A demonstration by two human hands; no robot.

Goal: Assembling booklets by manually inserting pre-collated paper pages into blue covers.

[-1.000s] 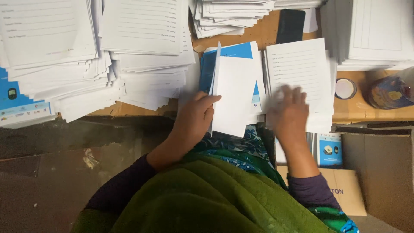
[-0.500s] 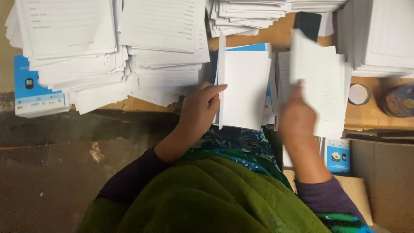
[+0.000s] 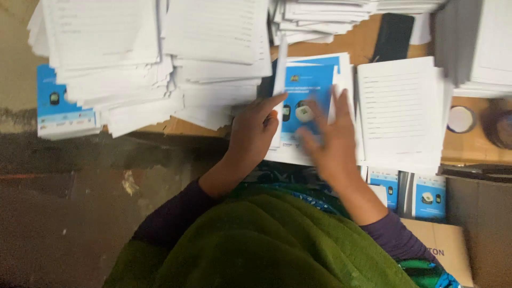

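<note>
Wooden bench [image 3: 184,127] crowded with white sheet stacks | left hand [image 3: 255,130] pinches upright white folded sheet [image 3: 279,85], keeping blue printed leaflet [image 3: 306,98] exposed | right hand [image 3: 333,141] open, blurred, flat over leaflet, empty.

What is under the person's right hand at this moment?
The right hand lies blurred over a blue printed booklet cover, which tops a small stack of white sheets. The left hand holds an upright white sheet beside it. The cover's lower part is hidden.
</note>
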